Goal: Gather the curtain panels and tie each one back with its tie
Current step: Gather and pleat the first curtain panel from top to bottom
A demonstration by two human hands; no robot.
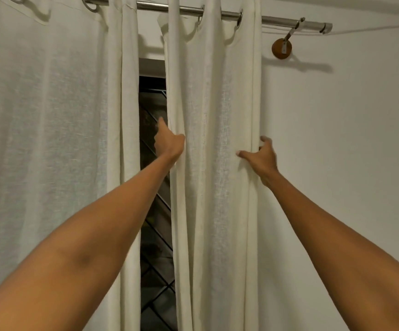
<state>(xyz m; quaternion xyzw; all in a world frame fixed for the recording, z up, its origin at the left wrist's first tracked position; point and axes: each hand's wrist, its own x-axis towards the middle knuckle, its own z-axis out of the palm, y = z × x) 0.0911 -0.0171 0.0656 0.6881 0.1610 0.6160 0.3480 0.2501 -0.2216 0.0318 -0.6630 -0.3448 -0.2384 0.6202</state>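
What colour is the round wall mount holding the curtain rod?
The round wall mount is brown, seen in the head view.

Linen-look curtains, shiny hardware

The cream woven-cloth curtain panels are matt, with a loose, slightly rough weave that looks thin in patches. The silver round metal curtain rod and the metal eyelet rings are smooth and glossy. The small round brown wooden wall mount has a soft sheen, and the white painted wall is smooth and matt.

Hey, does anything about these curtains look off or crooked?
Yes: on the right panel, the top inner corner flops over, sagging below the rod instead of hanging flat. Nothing else stands out.
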